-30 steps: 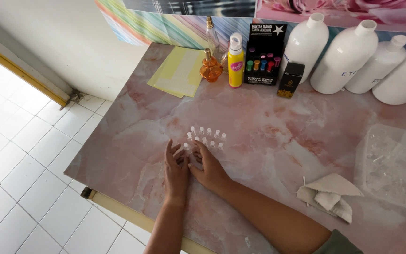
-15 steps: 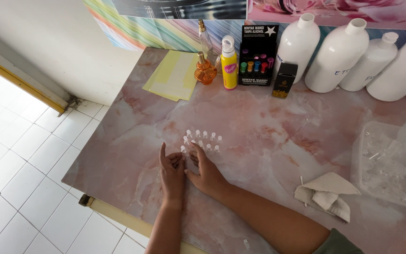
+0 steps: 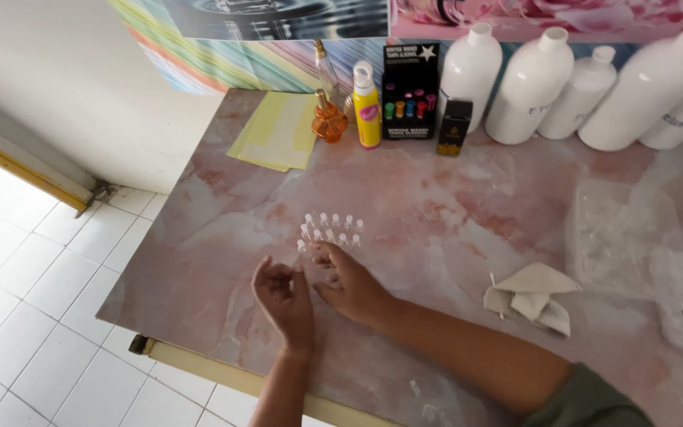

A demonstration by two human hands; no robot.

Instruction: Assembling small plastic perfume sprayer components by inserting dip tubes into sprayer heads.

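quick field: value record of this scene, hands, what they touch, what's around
surface: pink marbled table
left hand: fingers pinched near one small clear vial, grip unclear
right hand: fingers resting at the near edge of the small clear vials
vials: standing in short rows, close together
back row: white bottles, yellow spray bottle, orange glass bottle, black box
left back: yellow paper
right: crumpled cloth, clear plastic bags

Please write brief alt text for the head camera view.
Two hands, left hand and right hand, meet beside a cluster of tiny clear vials on a pink marble table. White bottles line the back; a crumpled cloth lies right.
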